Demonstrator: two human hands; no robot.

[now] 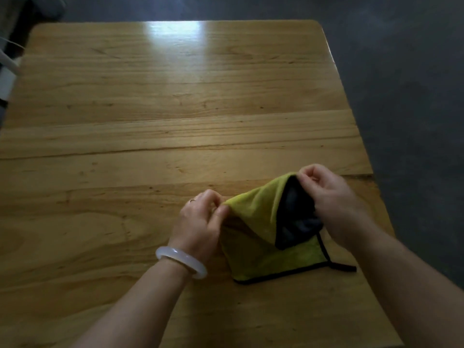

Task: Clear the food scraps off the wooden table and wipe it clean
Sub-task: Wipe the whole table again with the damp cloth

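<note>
Head camera looking down now, and the yellow-green cloth (261,222) is the centre of the action, sitting at the near right part of the wooden table (150,109), close to the right edge. It has a black trim along its borders and a dark grey underside (that darker face shows where the upper layer is lifted and folded back). Its lower edge lies flat on the wood, with a short black loop (344,268) trailing off its right corner.

Left hand (200,217) has the cloth's left corner pinched between thumb and curled fingers, just above the tabletop. Right hand (329,197) pinches the upper corner, fingers curled, holding that part raised so the fabric peaks between the two hands. Both forearms reach in from the bottom of the frame.

On the left wrist sits a pale, translucent bangle (180,261), and a thin ring (192,200) shows on a finger of that hand.

Out beyond the cloth, the tabletop runs in long grained planks with a bright window glare (173,33) at the far end. Dark grey floor (401,84) surrounds the table, and something white (7,71) stands at the far left edge, too cut off to identify.
</note>
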